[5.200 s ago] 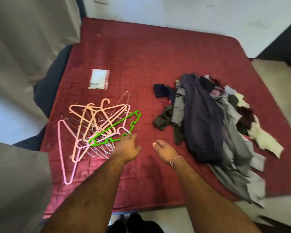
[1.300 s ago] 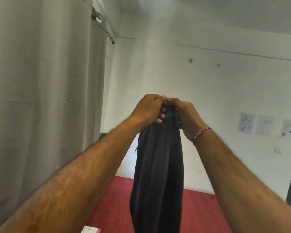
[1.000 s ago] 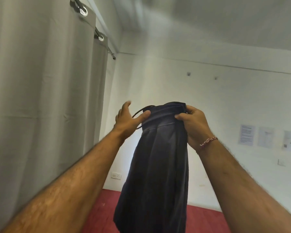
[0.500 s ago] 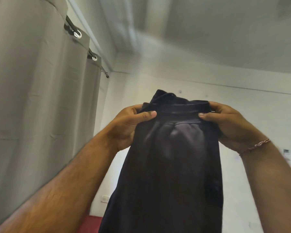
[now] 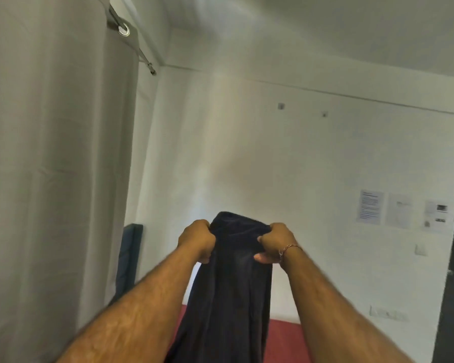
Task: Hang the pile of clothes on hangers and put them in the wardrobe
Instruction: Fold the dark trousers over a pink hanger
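Since the frame half a second earlier, both hands have dropped lower in the view and drawn closer together, and the garment's top edge, then spread flat between open thumbs and fingers, is now bunched between two fists. The view has also tipped downward, so a strip of the bed shows again at the bottom.

Left hand [image 5: 197,241]: fingers curled tight into a fist round the left side of the dark garment [image 5: 230,292], at its top edge. Individual fingertips are hidden in the cloth.

Right hand [image 5: 274,242]: fingers curled round the right side of the same top edge; the thumb [image 5: 262,257] presses against the cloth just below the fist. A thin bracelet [image 5: 290,248] sits on this wrist.

Dark garment: held up in the air between the two hands, in the centre of the view, in front of the far white wall [image 5: 312,166]. A hump of cloth stands up between the fists. The rest hangs straight down in long folds between the forearms and runs out of the bottom of the frame. It hangs in front of the red bed cover [image 5: 283,339]; contact with the cover cannot be told.

Surroundings: a pale curtain [image 5: 50,166] on a rod [image 5: 142,52] fills the left side. Three sheets of paper [image 5: 370,206] are fixed to the far wall on the right. A dark panel [image 5: 130,258] stands upright beside the curtain.
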Demonstrator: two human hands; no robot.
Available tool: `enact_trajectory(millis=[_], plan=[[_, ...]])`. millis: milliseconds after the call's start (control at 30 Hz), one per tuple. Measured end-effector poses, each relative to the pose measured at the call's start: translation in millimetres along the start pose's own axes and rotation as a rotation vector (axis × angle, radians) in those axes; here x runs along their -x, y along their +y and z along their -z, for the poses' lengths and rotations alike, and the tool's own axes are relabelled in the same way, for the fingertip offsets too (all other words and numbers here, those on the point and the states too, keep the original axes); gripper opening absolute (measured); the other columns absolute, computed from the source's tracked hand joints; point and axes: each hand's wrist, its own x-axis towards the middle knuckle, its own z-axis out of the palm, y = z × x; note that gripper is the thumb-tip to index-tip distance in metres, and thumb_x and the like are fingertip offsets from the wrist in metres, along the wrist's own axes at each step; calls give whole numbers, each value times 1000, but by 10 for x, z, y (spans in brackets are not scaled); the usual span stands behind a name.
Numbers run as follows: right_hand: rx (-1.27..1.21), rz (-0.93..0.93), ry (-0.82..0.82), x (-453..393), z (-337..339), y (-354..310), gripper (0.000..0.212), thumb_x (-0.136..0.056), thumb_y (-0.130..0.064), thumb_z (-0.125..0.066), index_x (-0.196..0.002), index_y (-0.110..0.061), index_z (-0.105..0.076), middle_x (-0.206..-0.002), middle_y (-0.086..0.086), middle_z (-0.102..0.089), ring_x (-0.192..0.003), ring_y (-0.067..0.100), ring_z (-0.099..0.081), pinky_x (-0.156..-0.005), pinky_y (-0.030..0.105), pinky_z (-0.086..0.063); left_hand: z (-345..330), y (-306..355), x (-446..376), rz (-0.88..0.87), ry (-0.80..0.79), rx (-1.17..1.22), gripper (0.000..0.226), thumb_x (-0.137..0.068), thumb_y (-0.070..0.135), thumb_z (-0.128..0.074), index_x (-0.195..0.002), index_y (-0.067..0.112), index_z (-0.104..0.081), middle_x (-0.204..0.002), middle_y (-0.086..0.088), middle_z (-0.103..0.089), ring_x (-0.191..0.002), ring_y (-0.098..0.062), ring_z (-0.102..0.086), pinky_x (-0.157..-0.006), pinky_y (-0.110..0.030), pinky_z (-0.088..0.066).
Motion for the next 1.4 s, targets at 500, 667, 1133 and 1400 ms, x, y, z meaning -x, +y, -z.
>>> enact_trajectory(millis=[500, 667, 1133, 1400], plan=[[-283, 355, 617, 300, -13, 303, 28, -83, -10, -63, -109, -18, -71, -100, -8, -70, -92, 3, -60, -84, 13, -47, -5, 2, 330, -507, 295, 139, 33, -75, -7, -56, -99, 14, -64, -94, 4, -66, -86, -18, -62, -64, -7, -40], [5, 323, 398, 1299, -894, 1415, 35, -82, -8, -63, -112, -24, -68, -103, -2, -75, -91, 22, -69, -84, 31, -51, -762, -1400, 1077, -451, 127, 86, 67, -73, -3, -53, -136, 22, -55, -109, 1, -62, -96, -18, -63, -84, -24, -50], [246, -284, -1007, 5301, -3254, 3942, 55, -81, -29, -46, -131, -11, -62, -134, 13, -61, -125, 34, -59, -107, 31, -43, -2477, -4680, 4781, 207, -922, -429, 33, -90, 11, -59, -122, 19, -63, -122, -8, -50, -106, -39, -65, -91, -50, -52], [252, -177, -1247, 5633, -3946, 3343, 70, -79, -24, -57, -147, -9, -51, -147, 14, -50, -136, 34, -48, -116, 36, -37, -1904, -5051, 5362, 518, -817, -325, 55, -89, 13, -64, -143, 14, -53, -138, -17, -54, -125, -38, -58, -100, -42, -50]])
